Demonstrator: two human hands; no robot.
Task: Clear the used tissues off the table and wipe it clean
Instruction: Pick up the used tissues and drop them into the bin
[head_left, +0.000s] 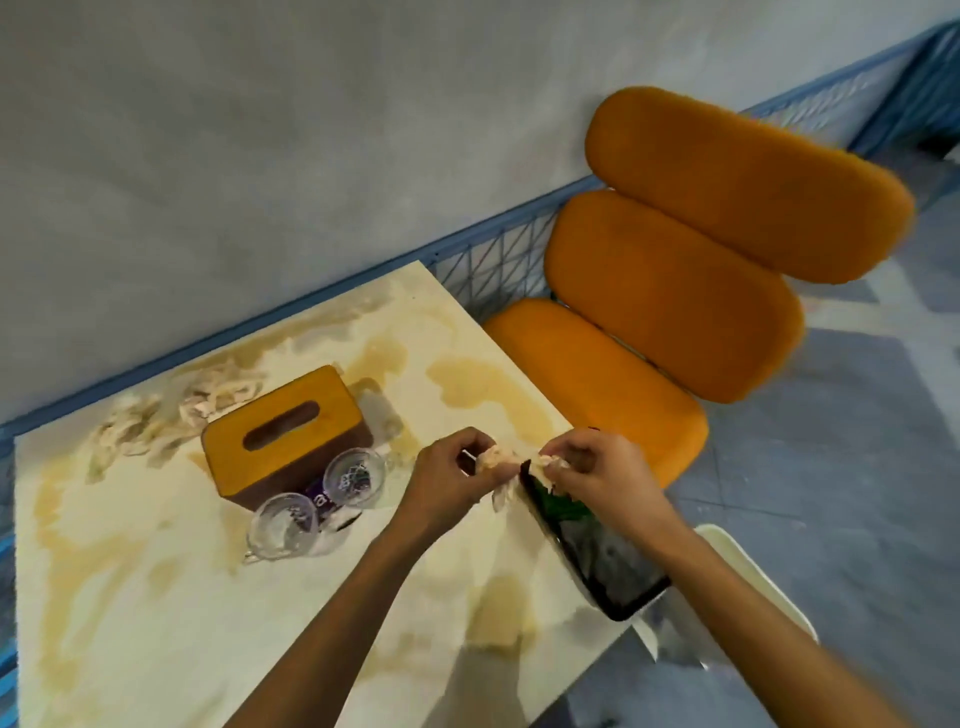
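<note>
**Both hands on one crumpled tissue**

Your left hand (452, 470) and right hand (592, 467) each pinch an end of a crumpled, off-white tissue (501, 460), with your fingers curled round it. It is wadded and creased, and a limp tail hangs below your left fingers. You hold it to the right of the tissue box (283, 434), above the table (156, 597) and at the far end of a black container (602, 561), which lies farther right of the box at the table's edge. A glass bowl (358, 475) stands just in front of the box and a second glass bowl (283, 525) nearer you. Tan blotches mark the pale tabletop around the box.
</note>
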